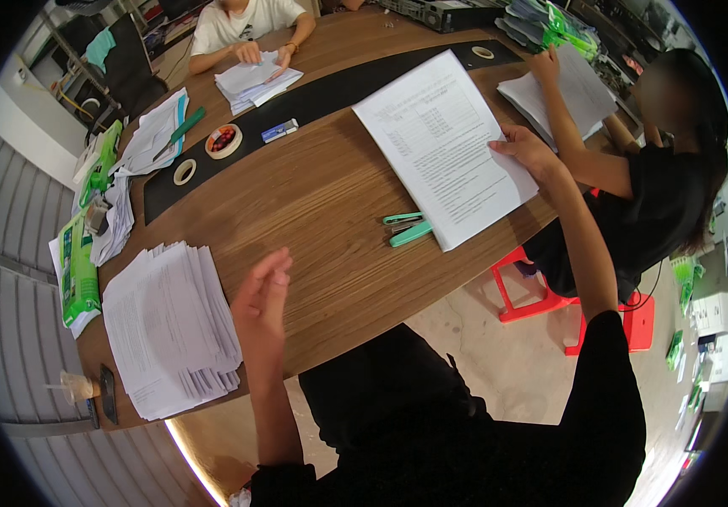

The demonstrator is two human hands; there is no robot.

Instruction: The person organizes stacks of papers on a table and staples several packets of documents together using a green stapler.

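My right hand (pixel 525 152) grips the right edge of some printed paper sheets (pixel 443 152), thumb on top, tilted above the table at centre right. A green stapler (pixel 409 233) lies on the wooden table, partly hidden behind the lower left edge of those sheets. My left hand (pixel 263 291) is raised over the table with its fingers apart from the thumb and nothing in it. Just left of it stands a tall, uneven stack of printed paper (pixel 167 329) near the table's front left edge.
Rolls of tape (pixel 184 172), a small box (pixel 280 130) and a green-handled screwdriver (pixel 180 132) lie beyond. A plastic cup (pixel 78 386) and a phone (pixel 108 394) are at the left. Two people handle papers, one across and one at the right, beside red stools (pixel 532 304).
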